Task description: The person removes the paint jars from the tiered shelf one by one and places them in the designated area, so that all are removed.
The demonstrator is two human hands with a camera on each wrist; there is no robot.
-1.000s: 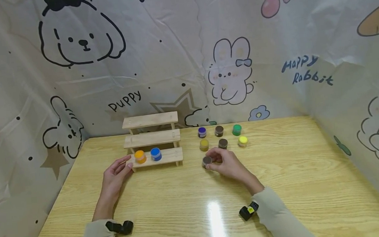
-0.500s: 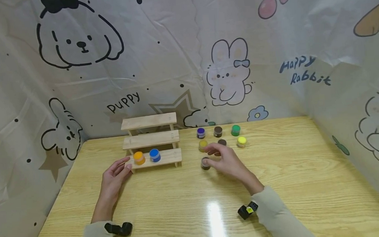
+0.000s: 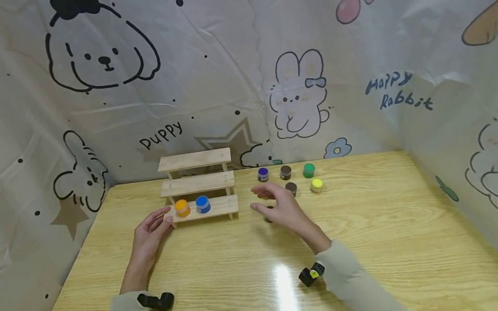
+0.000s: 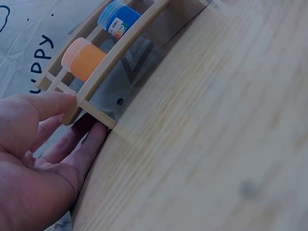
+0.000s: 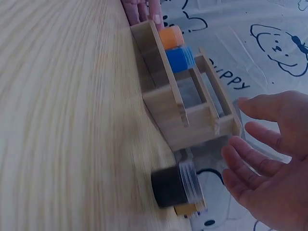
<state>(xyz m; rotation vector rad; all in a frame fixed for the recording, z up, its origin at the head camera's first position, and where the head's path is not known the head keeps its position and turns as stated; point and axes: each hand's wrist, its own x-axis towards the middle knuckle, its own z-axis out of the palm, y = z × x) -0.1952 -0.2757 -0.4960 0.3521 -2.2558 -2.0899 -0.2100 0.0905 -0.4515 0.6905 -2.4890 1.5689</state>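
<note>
A three-tier wooden display rack (image 3: 222, 206) stands on the table, its left end held between the thumb and fingers of my left hand (image 3: 148, 237). On its lowest shelf sit an orange paint jar (image 3: 182, 208) and a blue paint jar (image 3: 203, 204). My right hand (image 3: 280, 208), fingers spread and holding nothing, hovers over the loose jars. Beneath it a dark paint jar (image 5: 168, 187) with a clear lid rests on the table, mostly covered by the hand in the head view. An ochre jar (image 5: 187, 209) shows behind that one in the right wrist view.
Right of the rack stand a purple jar (image 3: 263, 174), a brown jar (image 3: 285, 172), a green jar (image 3: 309, 170), a yellow jar (image 3: 316, 185) and another dark brown jar (image 3: 292, 189). A printed curtain (image 3: 226, 80) borders the wooden table (image 3: 222, 273) at the back and sides.
My right hand has let go of the front dark jar, opened its fingers and moved left and slightly up over the jars. The left hand keeps its place at the rack.
</note>
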